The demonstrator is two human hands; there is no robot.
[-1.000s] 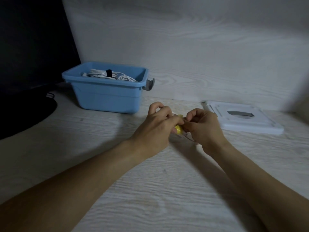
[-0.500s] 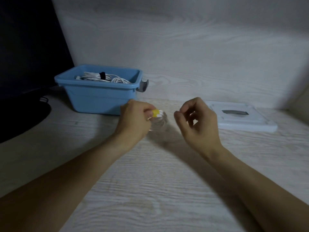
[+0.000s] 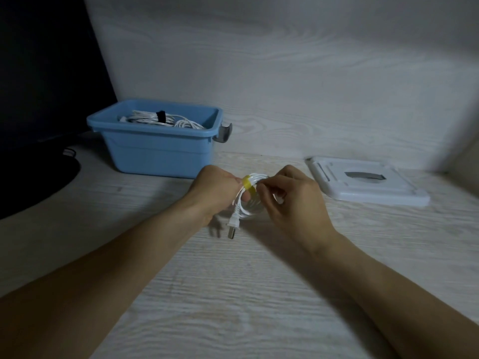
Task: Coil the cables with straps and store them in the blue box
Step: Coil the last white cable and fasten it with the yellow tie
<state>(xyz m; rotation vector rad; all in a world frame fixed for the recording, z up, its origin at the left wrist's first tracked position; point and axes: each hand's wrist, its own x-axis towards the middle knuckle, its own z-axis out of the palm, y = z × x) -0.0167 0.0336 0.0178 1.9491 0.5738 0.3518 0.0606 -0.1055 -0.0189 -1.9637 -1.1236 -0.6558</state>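
Wood desk (image 3: 233, 294), coiled cable (image 3: 250, 203) between both hands' fingers (image 3: 263, 189)

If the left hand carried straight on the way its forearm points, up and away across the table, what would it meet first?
Probably the blue box: the left hand, holding the coiled white cable by its yellow strap, points roughly at the box's near right corner. Depth is unclear, so it might pass just right.

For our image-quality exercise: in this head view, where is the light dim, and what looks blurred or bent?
Head view: dim overall, darkest at far left; the coiled white cable with its yellow strap is fairly sharp, its plug casting a shadow on the table; the wide lens bends the frame edges, smearing the right edge.
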